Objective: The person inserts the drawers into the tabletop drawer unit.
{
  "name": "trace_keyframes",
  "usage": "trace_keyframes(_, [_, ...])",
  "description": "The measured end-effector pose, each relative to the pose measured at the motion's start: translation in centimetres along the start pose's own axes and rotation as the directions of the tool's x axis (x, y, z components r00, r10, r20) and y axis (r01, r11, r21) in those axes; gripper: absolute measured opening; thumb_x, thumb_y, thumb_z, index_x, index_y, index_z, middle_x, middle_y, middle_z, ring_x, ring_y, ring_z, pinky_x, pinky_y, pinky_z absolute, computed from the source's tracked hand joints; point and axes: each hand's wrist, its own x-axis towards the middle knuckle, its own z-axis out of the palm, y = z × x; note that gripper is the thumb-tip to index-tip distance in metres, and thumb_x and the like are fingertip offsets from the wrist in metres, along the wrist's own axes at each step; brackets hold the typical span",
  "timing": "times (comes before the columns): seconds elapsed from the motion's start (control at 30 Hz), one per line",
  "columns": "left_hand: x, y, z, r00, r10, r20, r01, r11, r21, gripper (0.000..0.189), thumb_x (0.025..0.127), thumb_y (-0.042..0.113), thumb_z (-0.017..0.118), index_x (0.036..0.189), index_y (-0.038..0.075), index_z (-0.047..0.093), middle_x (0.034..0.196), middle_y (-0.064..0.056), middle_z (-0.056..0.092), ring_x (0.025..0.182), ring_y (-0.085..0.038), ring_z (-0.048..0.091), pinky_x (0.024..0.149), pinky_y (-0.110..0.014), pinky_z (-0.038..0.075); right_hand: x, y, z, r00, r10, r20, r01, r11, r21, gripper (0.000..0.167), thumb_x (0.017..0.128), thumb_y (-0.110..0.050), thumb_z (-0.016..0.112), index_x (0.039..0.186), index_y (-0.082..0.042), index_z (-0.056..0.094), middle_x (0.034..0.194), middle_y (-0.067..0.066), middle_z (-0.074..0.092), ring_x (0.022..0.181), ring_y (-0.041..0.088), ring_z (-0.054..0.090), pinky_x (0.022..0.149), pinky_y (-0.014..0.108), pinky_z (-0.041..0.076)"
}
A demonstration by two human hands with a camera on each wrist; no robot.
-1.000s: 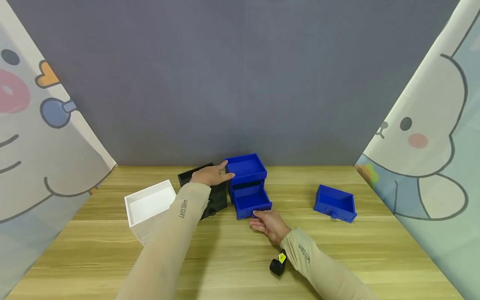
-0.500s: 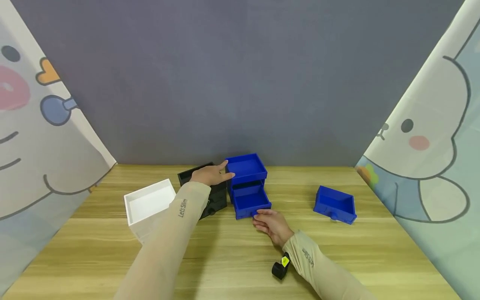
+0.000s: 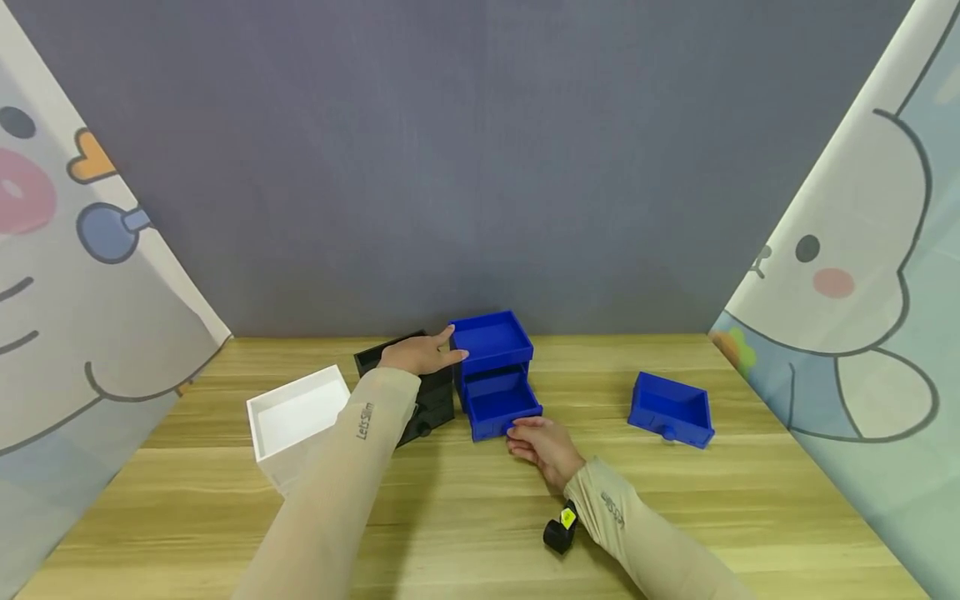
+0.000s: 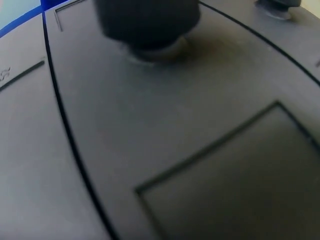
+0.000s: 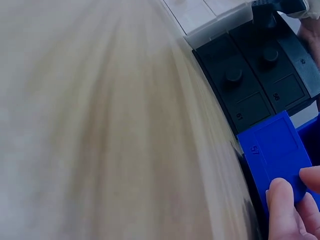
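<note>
My right hand [image 3: 547, 454] pinches the round knob [image 5: 299, 192] of a small blue drawer [image 3: 491, 429], thumb and fingertips about it in the right wrist view. This drawer juts out from the bottom of a blue cabinet [image 3: 498, 361], whose top is a shallow tray and whose upper slot has no drawer in it. My left hand [image 3: 420, 354] reaches over a black drawer cabinet [image 3: 435, 404], thumb and forefinger extended against the blue cabinet's left side; its other fingers are hidden. In the left wrist view, black drawer fronts [image 4: 115, 115] with knobs fill the picture.
A separate blue drawer [image 3: 671, 429] lies on the wooden table [image 3: 480, 517] to the right. At the left stands a white cabinet [image 3: 296, 412], partly behind my left sleeve. A dark grey panel [image 3: 480, 167] rises behind the table, with cartoon-printed sheets on both sides.
My right hand has shifted slightly to the right at the drawer front. The left hand keeps its place against the blue cabinet.
</note>
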Motion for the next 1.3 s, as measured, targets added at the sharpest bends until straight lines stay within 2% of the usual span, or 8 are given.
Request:
trace_keyframes(0.13, [0.0, 0.3, -0.1, 1.000, -0.010, 0.009, 0.010, 1.000, 0.002, 0.075, 0.093, 0.068, 0.034, 0.154, 0.038, 0.003, 0.091, -0.006, 0.063, 0.068, -0.020, 0.056, 0.053, -0.034, 0.033, 0.4, -0.3, 0.3, 1.000, -0.008, -0.024, 0.007, 1.000, -0.018, 0.018, 0.085, 0.010, 0.061, 0.103, 0.012, 0.060, 0.074, 0.007, 0.067, 0.060, 0.011, 0.064, 0.057, 0.021, 0.052])
trace_keyframes(0.33, [0.1, 0.5, -0.4, 1.000, 0.011, 0.004, -0.011, 1.000, -0.001, 0.075, 0.093, 0.068, 0.034, 0.154, 0.037, 0.003, 0.118, -0.010, 0.063, 0.071, -0.022, 0.059, 0.054, -0.034, 0.036, 1.0, -0.5, 0.5, 0.999, -0.023, -0.049, 0.023, 1.000, 0.006, 0.020, 0.086, 0.012, 0.060, 0.106, 0.015, 0.059, 0.074, 0.008, 0.067, 0.060, 0.012, 0.063, 0.057, 0.022, 0.052])
trace_keyframes(0.43, [0.1, 0.4, -0.5, 1.000, 0.016, -0.010, -0.016, 1.000, 0.001, 0.076, 0.093, 0.068, 0.035, 0.154, 0.036, 0.005, 0.125, -0.010, 0.060, 0.075, -0.022, 0.061, 0.054, -0.034, 0.038, 1.4, -0.6, 0.6, 0.998, -0.031, -0.053, 0.031, 0.999, 0.008, 0.023, 0.086, 0.012, 0.059, 0.108, 0.016, 0.059, 0.074, 0.008, 0.068, 0.059, 0.011, 0.063, 0.056, 0.021, 0.052])
trace_keyframes(0.67, [0.1, 0.3, -0.3, 1.000, -0.011, 0.015, 0.011, 1.000, 0.002, 0.076, 0.093, 0.068, 0.035, 0.154, 0.037, 0.002, 0.086, -0.006, 0.062, 0.063, -0.019, 0.055, 0.052, -0.033, 0.032, 2.0, -0.3, 1.0, 0.998, -0.026, -0.058, 0.028, 0.999, 0.030, 0.024, 0.086, 0.012, 0.059, 0.110, 0.017, 0.060, 0.073, 0.007, 0.068, 0.058, 0.010, 0.063, 0.055, 0.021, 0.052])
trace_keyframes(0.77, [0.0, 0.2, -0.1, 1.000, -0.015, 0.016, 0.015, 1.000, -0.002, 0.076, 0.093, 0.068, 0.035, 0.154, 0.037, 0.002, 0.087, -0.005, 0.063, 0.062, -0.019, 0.054, 0.052, -0.033, 0.031, 2.2, -0.2, 1.1, 0.997, -0.037, -0.062, 0.039, 0.999, 0.030, 0.025, 0.086, 0.012, 0.059, 0.110, 0.017, 0.059, 0.074, 0.007, 0.068, 0.058, 0.010, 0.063, 0.055, 0.020, 0.052])
trace_keyframes(0.87, [-0.1, 0.1, 0.0, 1.000, -0.014, 0.005, 0.014, 1.000, -0.004, 0.075, 0.093, 0.068, 0.034, 0.154, 0.037, 0.003, 0.106, -0.008, 0.065, 0.068, -0.020, 0.057, 0.054, -0.034, 0.033, 2.5, -0.1, 1.3, 0.997, -0.047, -0.056, 0.049, 0.998, 0.028, 0.026, 0.086, 0.012, 0.059, 0.112, 0.018, 0.058, 0.074, 0.007, 0.068, 0.058, 0.010, 0.063, 0.055, 0.020, 0.051])
trace_keyframes(1.0, [-0.4, 0.1, -0.1, 1.000, 0.001, -0.002, -0.001, 1.000, -0.009, 0.075, 0.093, 0.068, 0.034, 0.154, 0.036, 0.004, 0.129, -0.010, 0.058, 0.078, -0.022, 0.061, 0.055, -0.035, 0.038, 2.8, -0.2, 1.5, 0.997, -0.051, -0.054, 0.052, 0.998, 0.025, 0.027, 0.087, 0.012, 0.057, 0.114, 0.018, 0.057, 0.075, 0.007, 0.068, 0.058, 0.009, 0.062, 0.056, 0.019, 0.051])
trace_keyframes(1.3, [-0.2, 0.0, 0.1, 1.000, 0.014, -0.007, -0.014, 1.000, -0.022, 0.075, 0.093, 0.067, 0.035, 0.154, 0.036, 0.005, 0.139, -0.011, 0.051, 0.098, -0.027, 0.063, 0.061, -0.037, 0.045, 3.5, -0.4, 1.9, 0.996, -0.047, -0.074, 0.050, 0.998, 0.038, 0.029, 0.087, 0.010, 0.059, 0.115, 0.017, 0.057, 0.077, 0.007, 0.069, 0.059, 0.009, 0.063, 0.056, 0.020, 0.052])
